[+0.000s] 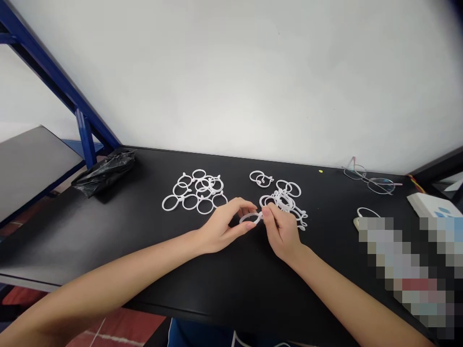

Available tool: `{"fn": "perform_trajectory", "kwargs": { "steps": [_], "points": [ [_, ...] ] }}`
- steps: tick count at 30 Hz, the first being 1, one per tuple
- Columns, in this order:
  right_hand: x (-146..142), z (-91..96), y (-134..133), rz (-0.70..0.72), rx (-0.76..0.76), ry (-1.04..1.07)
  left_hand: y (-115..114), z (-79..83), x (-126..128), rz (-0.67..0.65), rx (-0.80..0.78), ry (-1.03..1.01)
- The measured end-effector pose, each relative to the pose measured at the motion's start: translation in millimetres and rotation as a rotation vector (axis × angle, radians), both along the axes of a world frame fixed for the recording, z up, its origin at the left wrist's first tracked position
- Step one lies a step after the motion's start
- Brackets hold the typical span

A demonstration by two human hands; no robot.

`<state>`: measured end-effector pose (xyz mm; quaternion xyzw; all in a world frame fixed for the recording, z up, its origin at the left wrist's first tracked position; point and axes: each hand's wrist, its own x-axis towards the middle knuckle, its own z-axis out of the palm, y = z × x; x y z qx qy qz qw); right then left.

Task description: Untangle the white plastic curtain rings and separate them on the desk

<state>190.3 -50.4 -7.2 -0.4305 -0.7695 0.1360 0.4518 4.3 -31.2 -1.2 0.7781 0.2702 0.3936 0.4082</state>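
Between my hands is a white plastic ring with a small eyelet, held just above the black tabletop. My left hand curls around the ring's left side, thumb in front and fingers behind. My right hand is closed, pinching the ring's eyelet end between thumb and fingers; the exact grip point is partly hidden. Behind my right hand lies a heap of similar white rings, partly covered by it. Off to the left, another spread group of white rings rests on the table. A few rings lie farther back.
The black table meets a white wall. A crumpled black plastic bag sits at the left, near a blue metal frame. Eyeglasses lie back right, with a white box and a blurred-out item nearer.
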Motion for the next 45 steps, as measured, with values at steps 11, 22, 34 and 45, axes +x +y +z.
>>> {"fn": "perform_trajectory", "kwargs": {
  "steps": [11, 22, 34, 45],
  "points": [
    [-1.9, 2.4, -4.3, -0.019, 0.003, 0.055, -0.3, 0.7, -0.5, 0.009, 0.003, 0.017],
    [-4.5, 2.7, -1.3, -0.034, -0.018, 0.021, 4.3, 2.6, -1.8, 0.015, -0.039, 0.075],
    [-4.3, 3.6, -1.8, 0.087, -0.061, 0.019, -1.2, 2.0, 1.9, -0.104, -0.333, -0.006],
    [-3.8, 0.9, -0.8, 0.093, -0.142, 0.034, -3.2, -3.7, 4.5, -0.111, -0.394, -0.061]
  ]
}}
